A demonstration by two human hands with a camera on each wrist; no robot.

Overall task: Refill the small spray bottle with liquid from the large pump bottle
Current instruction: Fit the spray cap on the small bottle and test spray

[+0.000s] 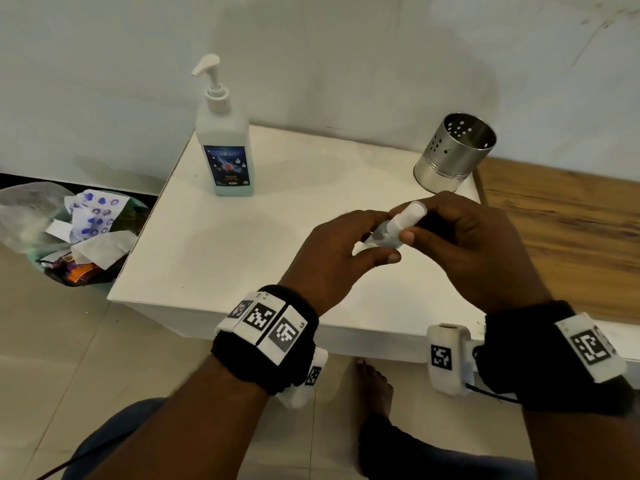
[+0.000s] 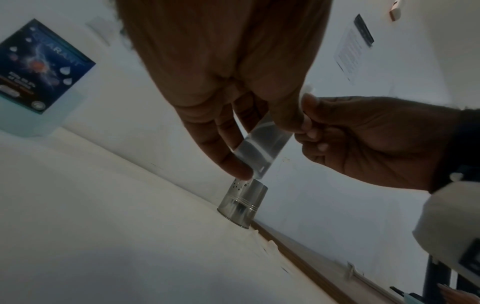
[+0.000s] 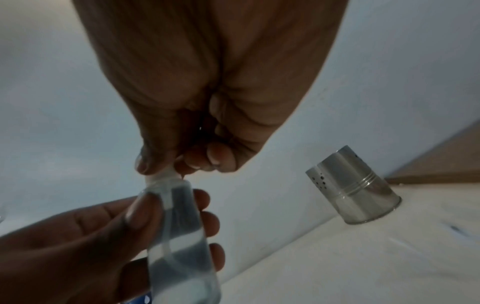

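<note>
The small clear spray bottle (image 1: 389, 233) is held above the white table (image 1: 242, 258), tilted, between both hands. My left hand (image 1: 343, 244) grips its clear body (image 2: 257, 152) with fingers and thumb. My right hand (image 1: 450, 230) pinches the white spray top (image 1: 414, 213) with thumb and curled fingers. In the right wrist view the small spray bottle (image 3: 179, 236) shows some clear liquid and a dip tube. The large pump bottle (image 1: 225, 143), pale with a blue label and white pump, stands upright at the table's far left corner, untouched; its label (image 2: 39, 67) shows in the left wrist view.
A perforated steel cup (image 1: 453, 152) stands at the table's far right corner, also in the wrist views as the steel cup (image 2: 242, 202) (image 3: 355, 185). A wooden surface (image 1: 568, 230) adjoins the table on the right. A bin with paper scraps (image 1: 79, 230) sits on the floor at left.
</note>
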